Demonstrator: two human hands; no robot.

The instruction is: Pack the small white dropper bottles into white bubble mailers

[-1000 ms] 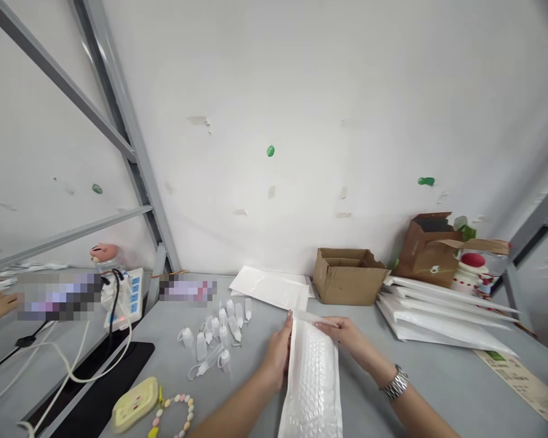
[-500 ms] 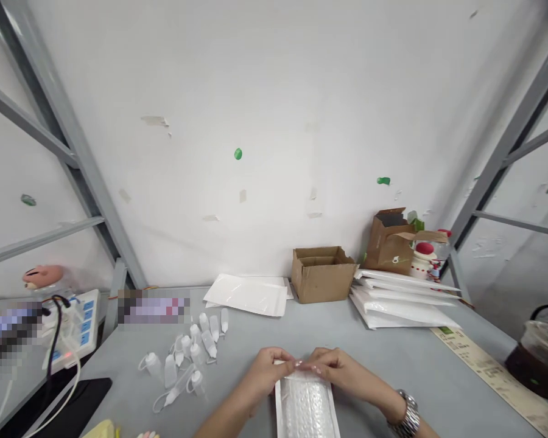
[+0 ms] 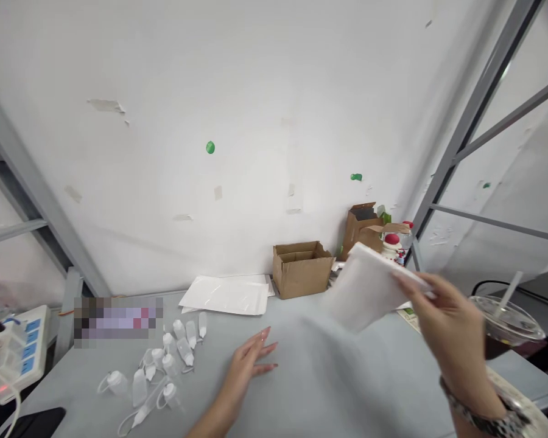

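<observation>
My right hand (image 3: 452,331) is raised over the right side of the grey table (image 3: 329,389) and grips a white bubble mailer (image 3: 368,286), which is blurred by motion and tilted. My left hand (image 3: 249,365) hovers low over the table's middle with its fingers spread and nothing in it. A wristwatch (image 3: 488,420) sits on my right wrist. Several small clear squeeze bottles (image 3: 164,365) lie scattered to the left of my left hand.
A small open cardboard box (image 3: 301,267) stands at the back wall, a flat white bag (image 3: 226,295) to its left. A brown paper bag (image 3: 365,225) and a red-capped figurine (image 3: 391,243) sit in the corner. An iced drink cup (image 3: 506,322) stands right; a power strip (image 3: 13,347) left.
My right hand has lifted the bubble mailer off the table and swung it up to the right. My left hand let go and opened. The view has turned right.
</observation>
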